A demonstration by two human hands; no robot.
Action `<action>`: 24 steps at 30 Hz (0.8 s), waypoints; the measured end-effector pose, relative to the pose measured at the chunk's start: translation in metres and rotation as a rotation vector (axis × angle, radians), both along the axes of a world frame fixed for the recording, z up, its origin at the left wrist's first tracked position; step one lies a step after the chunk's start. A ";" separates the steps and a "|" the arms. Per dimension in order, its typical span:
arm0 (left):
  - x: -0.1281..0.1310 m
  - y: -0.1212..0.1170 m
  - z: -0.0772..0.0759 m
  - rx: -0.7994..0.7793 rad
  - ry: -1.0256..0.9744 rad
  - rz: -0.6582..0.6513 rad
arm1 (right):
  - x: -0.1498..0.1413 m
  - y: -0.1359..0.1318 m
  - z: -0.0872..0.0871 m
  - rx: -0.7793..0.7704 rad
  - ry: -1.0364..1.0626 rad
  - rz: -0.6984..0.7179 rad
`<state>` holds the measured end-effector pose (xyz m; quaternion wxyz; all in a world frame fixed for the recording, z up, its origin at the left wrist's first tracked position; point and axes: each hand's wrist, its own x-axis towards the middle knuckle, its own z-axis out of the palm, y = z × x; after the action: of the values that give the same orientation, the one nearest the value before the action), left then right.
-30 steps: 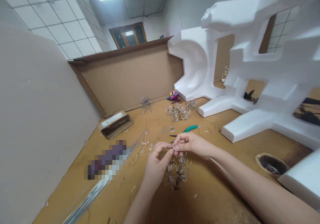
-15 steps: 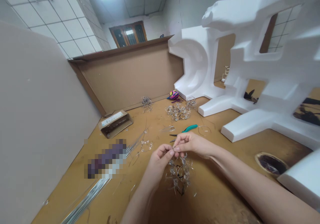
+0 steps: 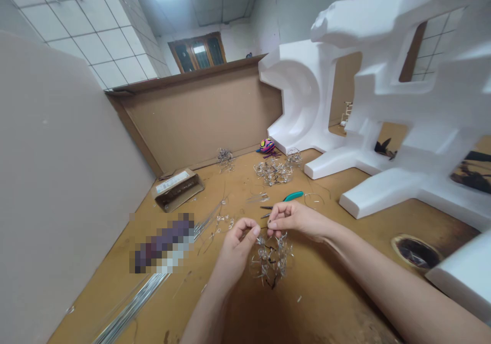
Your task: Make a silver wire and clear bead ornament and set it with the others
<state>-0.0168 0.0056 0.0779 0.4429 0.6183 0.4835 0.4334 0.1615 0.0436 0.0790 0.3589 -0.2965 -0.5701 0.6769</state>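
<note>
My left hand (image 3: 241, 241) is closed, thumb against forefinger, at the left upper edge of a tangled wire-and-bead piece (image 3: 271, 257). This piece is made of curled silver wire, clear beads and short dark links, and it hangs below my fingers. My right hand (image 3: 286, 217) pinches its upper right part between thumb and fingertips. A short dark strand crosses the small gap between the hands. Just behind my right hand, a pair of pliers (image 3: 293, 196) with teal handles lies on the table, its dark jaws pointing left.
More wire-and-bead pieces (image 3: 273, 172) lie farther back. Straight silver wires (image 3: 141, 295) stretch along the left, beside a pixelated area. An open cardboard box (image 3: 179, 190) stands at back left. Large white foam packing (image 3: 383, 180) borders the right, near a round hole (image 3: 416, 252).
My left hand has moved slightly left and apart from my right hand, opening a gap with a dark strand across it. The hanging wire-and-bead piece has swung up a little.
</note>
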 end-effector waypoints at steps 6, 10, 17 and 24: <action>0.003 -0.005 0.002 0.230 0.212 -0.082 | -0.003 -0.001 -0.001 0.011 -0.068 -0.126; 0.004 -0.004 0.000 0.252 0.255 -0.110 | -0.001 0.000 0.000 0.032 -0.024 -0.223; 0.006 -0.001 -0.004 0.240 0.269 -0.052 | 0.011 0.006 0.006 0.108 -0.146 -0.222; 0.006 -0.002 -0.005 0.182 0.176 0.000 | 0.006 -0.001 0.003 0.286 -0.371 0.002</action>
<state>-0.0108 0.0038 0.0726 0.3408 0.6917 0.4792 0.4193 0.1679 0.0430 0.0823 0.2860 -0.3613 -0.7168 0.5234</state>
